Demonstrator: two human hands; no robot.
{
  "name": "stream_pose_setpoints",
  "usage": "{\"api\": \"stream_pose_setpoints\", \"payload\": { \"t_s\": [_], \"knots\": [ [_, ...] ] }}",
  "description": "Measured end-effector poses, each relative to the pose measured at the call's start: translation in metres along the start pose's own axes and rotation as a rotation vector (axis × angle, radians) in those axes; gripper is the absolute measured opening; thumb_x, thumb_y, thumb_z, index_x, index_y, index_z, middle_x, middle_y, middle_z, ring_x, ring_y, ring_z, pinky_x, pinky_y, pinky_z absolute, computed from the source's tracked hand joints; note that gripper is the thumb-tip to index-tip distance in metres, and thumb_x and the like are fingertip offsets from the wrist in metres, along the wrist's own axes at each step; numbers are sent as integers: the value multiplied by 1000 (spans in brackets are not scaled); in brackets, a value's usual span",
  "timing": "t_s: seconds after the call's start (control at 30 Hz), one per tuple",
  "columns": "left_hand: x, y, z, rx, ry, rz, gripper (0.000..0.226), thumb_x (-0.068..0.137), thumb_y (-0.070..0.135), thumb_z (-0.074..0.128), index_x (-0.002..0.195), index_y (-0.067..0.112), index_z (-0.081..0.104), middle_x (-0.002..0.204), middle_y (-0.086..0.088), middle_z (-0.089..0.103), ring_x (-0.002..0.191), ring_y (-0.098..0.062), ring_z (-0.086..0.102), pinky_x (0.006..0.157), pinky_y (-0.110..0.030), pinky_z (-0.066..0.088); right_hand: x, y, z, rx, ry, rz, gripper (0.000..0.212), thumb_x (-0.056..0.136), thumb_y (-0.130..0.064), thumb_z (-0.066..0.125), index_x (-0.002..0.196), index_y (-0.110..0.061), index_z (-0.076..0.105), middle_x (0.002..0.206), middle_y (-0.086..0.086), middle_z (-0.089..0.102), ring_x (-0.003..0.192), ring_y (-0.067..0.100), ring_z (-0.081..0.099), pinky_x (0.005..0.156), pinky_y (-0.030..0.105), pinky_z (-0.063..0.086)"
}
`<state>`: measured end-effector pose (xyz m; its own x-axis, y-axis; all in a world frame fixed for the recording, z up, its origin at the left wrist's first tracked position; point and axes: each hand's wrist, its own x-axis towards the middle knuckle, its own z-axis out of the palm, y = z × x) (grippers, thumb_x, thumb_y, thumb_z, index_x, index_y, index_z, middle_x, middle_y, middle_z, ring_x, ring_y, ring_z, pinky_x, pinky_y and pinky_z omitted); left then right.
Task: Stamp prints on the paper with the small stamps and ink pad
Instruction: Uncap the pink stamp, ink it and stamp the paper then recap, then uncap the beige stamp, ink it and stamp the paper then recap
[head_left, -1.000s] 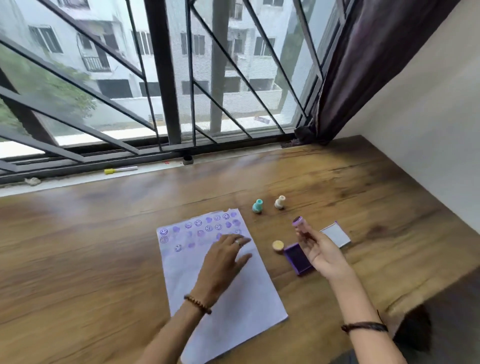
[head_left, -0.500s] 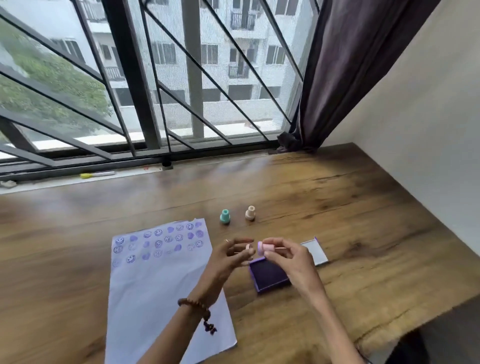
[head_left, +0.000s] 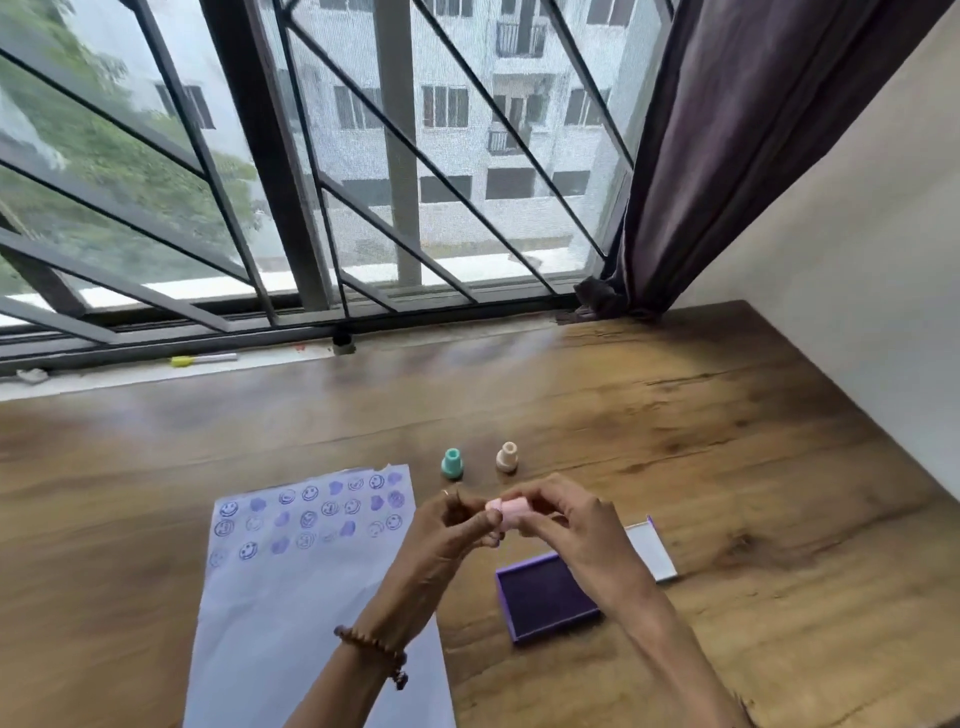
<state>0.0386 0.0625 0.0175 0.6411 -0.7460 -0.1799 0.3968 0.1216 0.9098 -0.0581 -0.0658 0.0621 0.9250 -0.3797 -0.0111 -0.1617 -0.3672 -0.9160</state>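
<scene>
We hold the pink stamp (head_left: 506, 512) pinched between left hand (head_left: 451, 525) and right hand (head_left: 569, 525) above the ink pad (head_left: 545, 597) (likely readying it); next, ink it, then press onto the paper (head_left: 311, 582) left of the pad.

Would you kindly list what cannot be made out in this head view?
- Pink stamp: its printing face, hidden between the fingers of the left hand and right hand.
- Ink pad: far corner behind the right hand.
- Paper: near end cut off by the bottom edge.
- Faint prints: too blurred to read.
</scene>
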Motion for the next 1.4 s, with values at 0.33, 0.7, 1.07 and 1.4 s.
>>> {"api": "stream_pose_setpoints", "payload": {
  "t_s": [0.33, 0.7, 1.07, 1.4],
  "knots": [
    [47, -40, 39, -54, 109, -125, 35, 72, 13, 75, 100, 1, 57, 98, -19, 72, 93, -24, 68, 77, -26, 57, 12, 62, -21, 221, 117, 238, 35, 79, 0, 66, 95, -32, 68, 100, 4, 68, 88, 9, 67, 76, 21, 54],
    [98, -35, 76, 642, 68, 63, 27, 87, 8, 58, 113, 13, 59, 107, -8, 62, 97, -14, 59, 90, -32, 49, 80, 91, -46, -202, 403, 252, 24, 75, -2, 70, 97, -11, 67, 96, 10, 66, 83, 22, 67, 78, 38, 54],
    [53, -43, 20, 485, 391, -111, 22, 88, 13, 57, 102, 29, 57, 79, 5, 67, 66, -8, 65, 69, -28, 56, 60, 75, 11, -257, 343, 223, 28, 76, -13, 71, 101, -21, 60, 98, -1, 60, 71, 5, 56, 71, 22, 48],
    [42, -28, 13, 244, 246, -58, 28, 90, 14, 55, 116, 25, 57, 109, 1, 68, 98, -11, 65, 85, -28, 52, 55, 55, 14, -18, 146, 230, 8, 82, -20, 64, 87, -26, 62, 86, -7, 70, 77, 0, 63, 68, 8, 47]
  ]
}}
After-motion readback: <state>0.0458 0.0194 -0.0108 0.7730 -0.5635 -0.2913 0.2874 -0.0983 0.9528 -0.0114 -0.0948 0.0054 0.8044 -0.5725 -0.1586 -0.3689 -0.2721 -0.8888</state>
